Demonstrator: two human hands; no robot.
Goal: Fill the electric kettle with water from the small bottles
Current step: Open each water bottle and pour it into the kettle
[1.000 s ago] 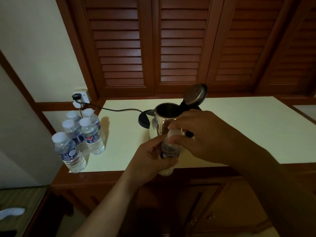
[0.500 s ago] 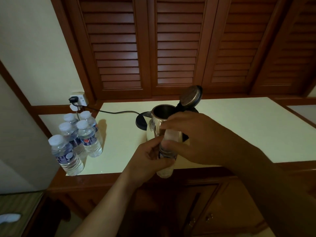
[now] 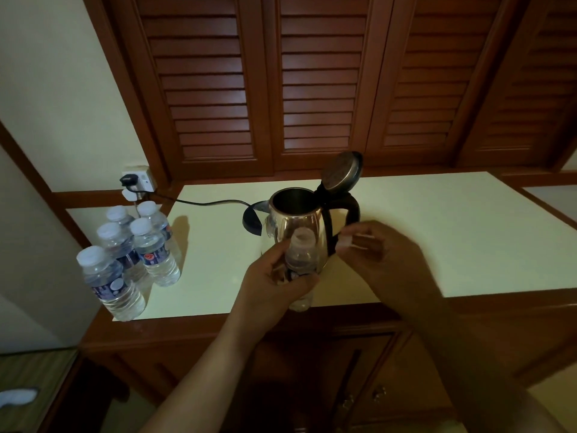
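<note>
A steel electric kettle (image 3: 293,223) stands on the cream counter (image 3: 437,239) with its lid (image 3: 342,170) flipped up and its mouth open. My left hand (image 3: 274,284) grips a small water bottle (image 3: 300,251) upright just in front of the kettle; its neck is uncapped. My right hand (image 3: 381,254) is to the right of the bottle, beside the kettle handle, and pinches the white cap (image 3: 345,240) between its fingertips. Several full capped bottles (image 3: 137,248) stand together at the counter's left end.
The kettle's black base (image 3: 251,218) sits behind it, with a cord (image 3: 203,202) running to a wall socket (image 3: 137,179) at the back left. Louvred wooden doors (image 3: 312,79) rise behind the counter. Cabinet doors (image 3: 359,370) are below.
My right hand has lifted off the bottle's top and moved right, taking the cap with it. The bottle neck is now bare. My left hand keeps holding the bottle.
</note>
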